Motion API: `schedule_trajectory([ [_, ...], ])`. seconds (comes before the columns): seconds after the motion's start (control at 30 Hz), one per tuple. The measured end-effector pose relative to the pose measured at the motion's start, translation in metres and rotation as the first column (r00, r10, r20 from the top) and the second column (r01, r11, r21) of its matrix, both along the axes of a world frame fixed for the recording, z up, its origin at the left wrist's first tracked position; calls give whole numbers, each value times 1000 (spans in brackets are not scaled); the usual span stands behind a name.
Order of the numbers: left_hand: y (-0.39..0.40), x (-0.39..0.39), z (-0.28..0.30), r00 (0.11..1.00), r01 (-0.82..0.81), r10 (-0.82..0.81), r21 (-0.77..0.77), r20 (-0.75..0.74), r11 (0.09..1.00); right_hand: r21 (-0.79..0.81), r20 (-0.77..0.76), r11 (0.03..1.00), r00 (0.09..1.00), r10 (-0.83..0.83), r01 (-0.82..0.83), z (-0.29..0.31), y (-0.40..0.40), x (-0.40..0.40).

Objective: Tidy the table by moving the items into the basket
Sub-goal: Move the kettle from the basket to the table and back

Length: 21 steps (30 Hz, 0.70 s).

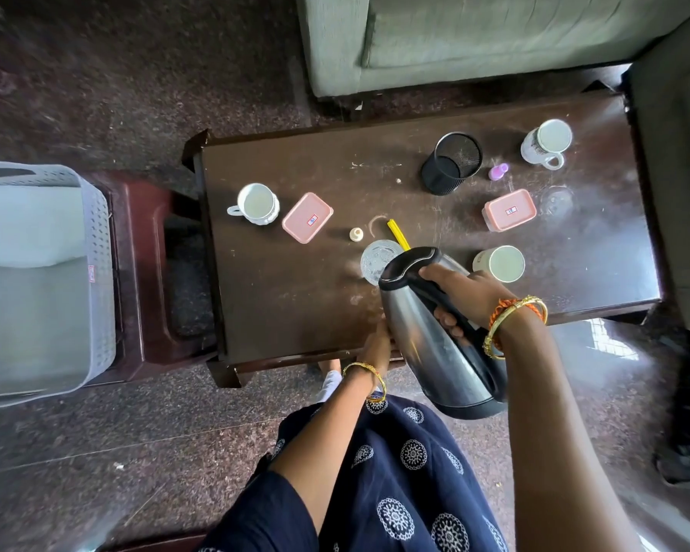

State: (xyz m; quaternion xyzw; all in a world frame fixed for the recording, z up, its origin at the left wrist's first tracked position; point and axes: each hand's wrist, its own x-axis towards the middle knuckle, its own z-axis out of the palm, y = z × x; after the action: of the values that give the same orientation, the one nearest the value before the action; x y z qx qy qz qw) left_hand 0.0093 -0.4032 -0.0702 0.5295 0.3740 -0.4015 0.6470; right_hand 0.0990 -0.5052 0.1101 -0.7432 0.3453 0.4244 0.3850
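Basket (96, 272) sits on stool (144, 272) left of table (295, 304). On table I see: mug (257, 204) far left, box (307, 217) just right of it, mesh cup (451, 163) behind centre, 2nd mug (546, 143) back right. Sofa (494, 33) behind table.

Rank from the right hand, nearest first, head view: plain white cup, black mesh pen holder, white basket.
From the right hand gripping the steel kettle:
1. Plain white cup, just beyond the hand on the table.
2. Black mesh pen holder, farther back on the table.
3. White basket, off the table at far left.
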Motion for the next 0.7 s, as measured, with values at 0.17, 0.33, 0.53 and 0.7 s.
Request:
schedule_trajectory([
  [0.17, 0, 1, -1, 999, -42, 41, -9, -32, 999, -4, 10, 1000, 1000, -20, 20, -1, -2, -3],
  [0.33, -2, 2, 0, 1000, -7, 7, 1, -21, 1000, -6, 7, 1000, 1000, -8, 8, 1, -2, -5],
  [0.53, -2, 1, 3, 996, 73, -75, 53, 50, 996, -4, 5, 1000, 1000, -2, 2, 7, 0, -3],
  [0.7, -2, 7, 9, 998, 54, -54, 0, 17, 999, -22, 23, 1000, 1000, -11, 12, 11, 0, -2],
])
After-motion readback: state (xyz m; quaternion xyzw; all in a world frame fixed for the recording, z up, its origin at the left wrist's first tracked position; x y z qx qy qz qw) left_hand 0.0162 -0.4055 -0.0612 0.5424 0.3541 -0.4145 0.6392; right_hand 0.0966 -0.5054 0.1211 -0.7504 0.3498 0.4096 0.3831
